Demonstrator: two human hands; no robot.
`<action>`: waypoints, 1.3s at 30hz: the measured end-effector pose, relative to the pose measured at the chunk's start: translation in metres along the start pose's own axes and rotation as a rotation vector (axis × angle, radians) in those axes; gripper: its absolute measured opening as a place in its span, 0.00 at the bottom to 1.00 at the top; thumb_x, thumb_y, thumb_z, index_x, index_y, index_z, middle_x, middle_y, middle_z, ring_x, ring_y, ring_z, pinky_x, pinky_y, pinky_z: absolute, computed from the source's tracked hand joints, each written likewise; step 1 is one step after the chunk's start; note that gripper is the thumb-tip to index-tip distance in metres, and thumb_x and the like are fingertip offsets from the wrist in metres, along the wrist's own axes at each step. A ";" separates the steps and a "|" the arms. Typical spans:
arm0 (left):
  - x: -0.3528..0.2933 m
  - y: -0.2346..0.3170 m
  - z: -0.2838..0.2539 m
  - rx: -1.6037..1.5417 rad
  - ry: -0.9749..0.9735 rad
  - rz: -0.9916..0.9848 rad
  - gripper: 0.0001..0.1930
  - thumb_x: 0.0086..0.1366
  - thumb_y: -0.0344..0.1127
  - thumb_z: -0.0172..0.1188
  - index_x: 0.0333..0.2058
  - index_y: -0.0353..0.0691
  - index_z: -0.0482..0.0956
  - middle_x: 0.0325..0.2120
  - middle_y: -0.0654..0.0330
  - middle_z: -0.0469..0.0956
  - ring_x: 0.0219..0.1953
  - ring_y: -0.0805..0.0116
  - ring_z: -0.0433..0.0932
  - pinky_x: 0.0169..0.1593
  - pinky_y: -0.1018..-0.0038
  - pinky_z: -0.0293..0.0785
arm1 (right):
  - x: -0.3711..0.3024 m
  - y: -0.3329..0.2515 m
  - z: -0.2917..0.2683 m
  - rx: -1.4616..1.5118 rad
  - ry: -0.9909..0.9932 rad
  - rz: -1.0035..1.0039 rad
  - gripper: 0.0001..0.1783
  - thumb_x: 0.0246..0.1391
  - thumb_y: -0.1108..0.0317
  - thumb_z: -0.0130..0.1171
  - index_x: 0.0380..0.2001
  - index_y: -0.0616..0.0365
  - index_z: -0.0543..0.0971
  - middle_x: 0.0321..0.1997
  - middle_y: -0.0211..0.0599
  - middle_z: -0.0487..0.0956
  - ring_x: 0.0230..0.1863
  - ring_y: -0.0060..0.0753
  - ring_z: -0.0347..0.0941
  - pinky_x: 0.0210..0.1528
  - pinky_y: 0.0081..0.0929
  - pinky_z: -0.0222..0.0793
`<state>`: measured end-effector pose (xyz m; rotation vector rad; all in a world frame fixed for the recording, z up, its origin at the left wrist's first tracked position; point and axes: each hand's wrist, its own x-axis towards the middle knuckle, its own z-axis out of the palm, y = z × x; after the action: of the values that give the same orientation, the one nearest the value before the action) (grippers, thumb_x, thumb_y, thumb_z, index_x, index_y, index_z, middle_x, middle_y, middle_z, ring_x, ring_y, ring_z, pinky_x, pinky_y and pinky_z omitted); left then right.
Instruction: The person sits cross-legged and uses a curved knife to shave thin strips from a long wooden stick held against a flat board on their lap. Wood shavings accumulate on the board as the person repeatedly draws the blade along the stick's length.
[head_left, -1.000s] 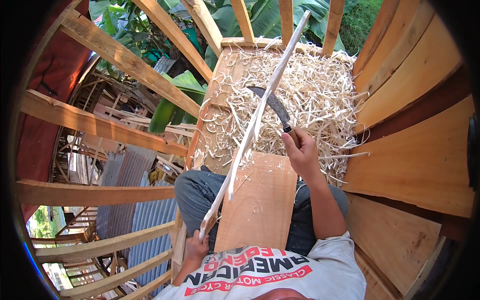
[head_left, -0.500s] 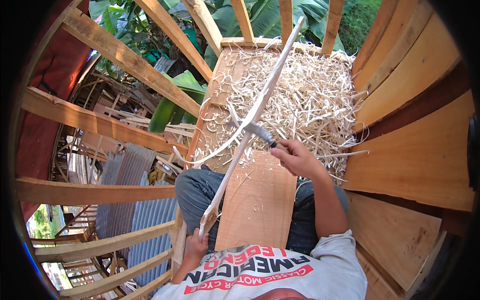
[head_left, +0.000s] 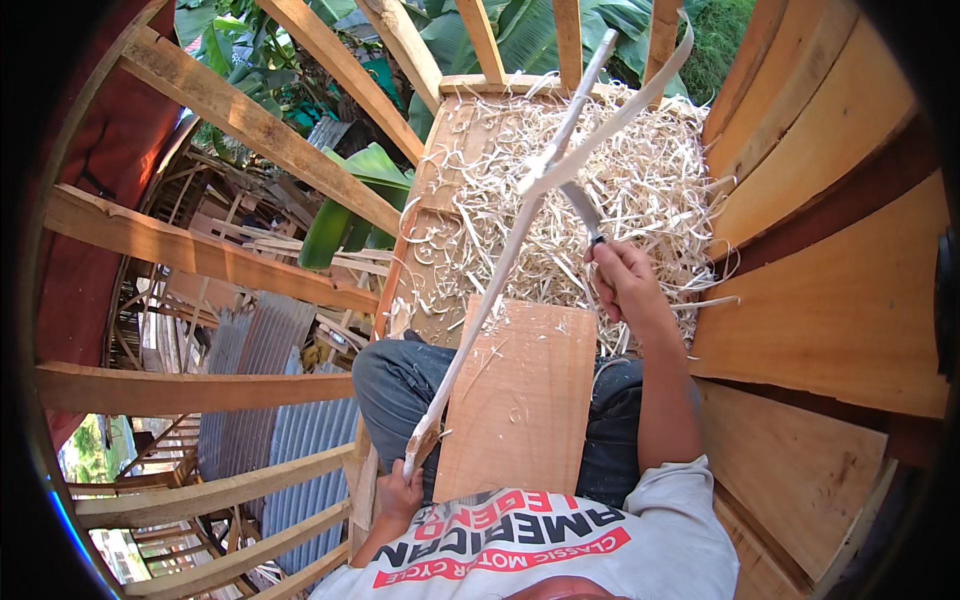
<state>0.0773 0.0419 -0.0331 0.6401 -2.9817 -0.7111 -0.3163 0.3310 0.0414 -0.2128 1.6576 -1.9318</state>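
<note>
Now the pale stick runs from lower left of centre to the frame's top, looking light, springy, probably best held at its lower end, where the left hand wraps tight. It passes left of the right hand, clenched on the curved knife, whose tip hides behind a pale strip.

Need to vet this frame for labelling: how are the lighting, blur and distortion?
Head view: fisheye distortion bows the wooden slats at left; a blue flare streak marks the lower-left rim. Head view: daylight makes the pale shavings bright. Head view: the curved blade looks slightly soft, perhaps from motion.
</note>
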 end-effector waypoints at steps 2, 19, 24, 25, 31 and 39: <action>-0.001 0.002 0.000 0.000 0.013 -0.005 0.14 0.62 0.41 0.54 0.31 0.34 0.69 0.14 0.44 0.71 0.19 0.39 0.73 0.22 0.54 0.65 | -0.005 -0.005 -0.005 -0.129 -0.326 0.121 0.15 0.63 0.60 0.48 0.34 0.62 0.74 0.11 0.23 0.64 0.07 0.13 0.55 0.09 0.15 0.50; 0.002 0.008 -0.005 -0.023 0.022 0.007 0.15 0.62 0.42 0.54 0.28 0.33 0.70 0.14 0.43 0.70 0.20 0.39 0.73 0.22 0.55 0.65 | -0.007 -0.004 0.005 -0.087 -0.218 0.071 0.13 0.61 0.61 0.50 0.36 0.61 0.76 0.13 0.23 0.66 0.08 0.14 0.57 0.08 0.16 0.50; 0.002 0.002 0.001 -0.018 0.048 0.037 0.15 0.62 0.43 0.55 0.30 0.33 0.70 0.14 0.44 0.70 0.19 0.40 0.73 0.21 0.55 0.65 | 0.019 0.009 -0.011 0.411 0.451 -0.219 0.13 0.62 0.60 0.49 0.35 0.61 0.73 0.13 0.24 0.65 0.07 0.15 0.57 0.07 0.15 0.49; 0.002 0.002 0.001 -0.009 0.059 0.040 0.15 0.62 0.43 0.55 0.30 0.33 0.70 0.13 0.44 0.70 0.19 0.40 0.73 0.21 0.55 0.65 | 0.020 0.008 -0.021 0.511 0.475 -0.215 0.12 0.62 0.61 0.50 0.34 0.60 0.73 0.13 0.24 0.65 0.07 0.15 0.58 0.07 0.14 0.50; 0.006 0.002 -0.004 -0.068 0.023 0.033 0.13 0.60 0.41 0.57 0.28 0.37 0.68 0.13 0.44 0.70 0.19 0.39 0.73 0.21 0.54 0.66 | 0.014 0.019 -0.005 0.347 0.256 -0.212 0.13 0.60 0.60 0.54 0.29 0.58 0.71 0.12 0.26 0.66 0.06 0.17 0.59 0.06 0.15 0.51; 0.010 -0.008 -0.003 -0.306 -0.038 -0.025 0.16 0.61 0.44 0.55 0.33 0.33 0.74 0.19 0.42 0.74 0.26 0.40 0.76 0.28 0.57 0.70 | 0.021 0.042 0.016 -0.319 0.108 -0.296 0.12 0.58 0.62 0.56 0.33 0.62 0.76 0.16 0.22 0.66 0.14 0.15 0.63 0.17 0.23 0.56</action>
<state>0.0714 0.0297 -0.0350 0.6497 -2.8119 -1.1620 -0.3121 0.3037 0.0005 -0.5106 2.1033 -1.9012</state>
